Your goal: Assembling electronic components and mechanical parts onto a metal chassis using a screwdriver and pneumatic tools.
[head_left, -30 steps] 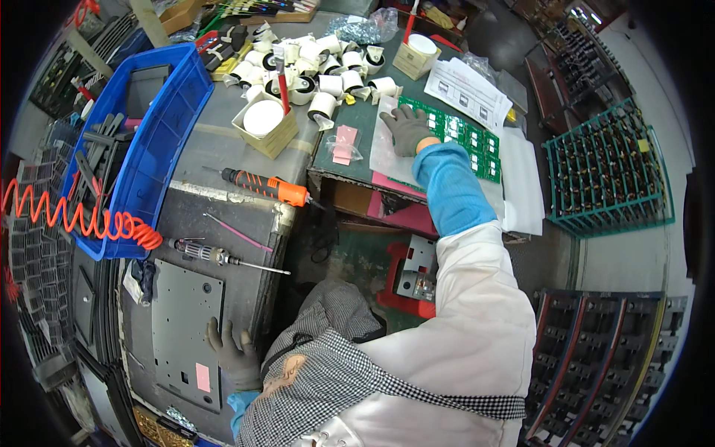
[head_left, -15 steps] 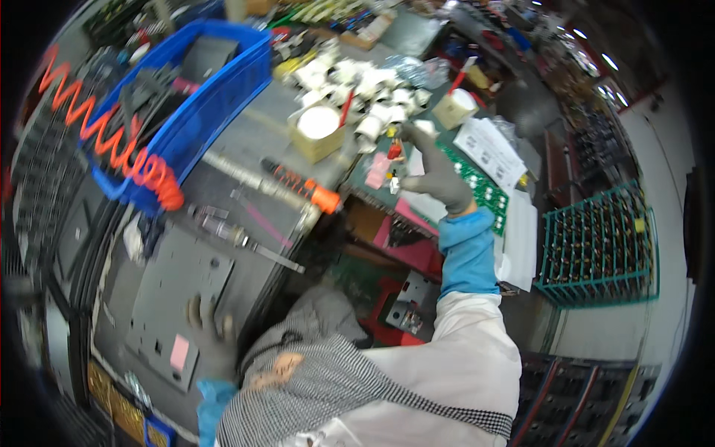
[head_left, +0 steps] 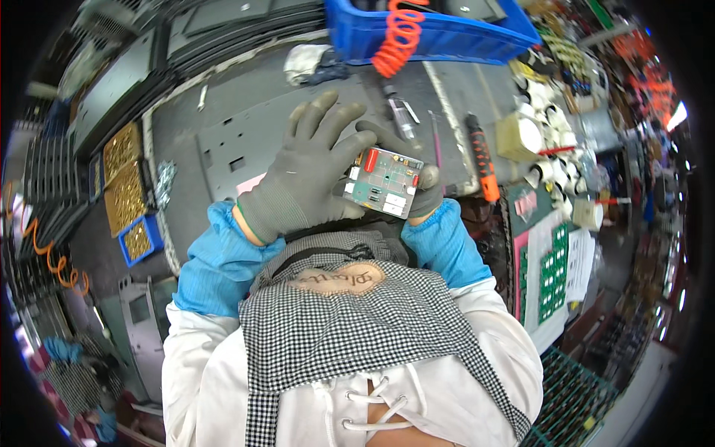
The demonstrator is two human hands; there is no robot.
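My right hand (head_left: 426,192), in a grey glove, grips a small square circuit board (head_left: 386,181) by its right side, with a finger behind its upper edge. Red and white components stand on the board's face. My left hand (head_left: 302,164), also gloved, is spread open at the board's left side. Its index finger and thumb lie close to the board's corners; whether they press on it I cannot tell. Under and beyond the left hand, a flat grey metal panel (head_left: 223,141) with cut-outs lies on the bench. A pink pad (head_left: 249,184) shows partly beside the left wrist.
An electric screwdriver (head_left: 482,160) with an orange-and-black grip lies right of my hands. Beyond stand a blue bin (head_left: 454,46) and an orange coiled hose (head_left: 397,45). White plastic parts (head_left: 555,123) and green circuit boards (head_left: 553,276) are at right. Trays of brass-coloured screws (head_left: 126,194) sit left.
The view has turned. My right hand has come from the side table to in front of me, now showing the circuit board. My left hand has risen from beside the panel to the board.
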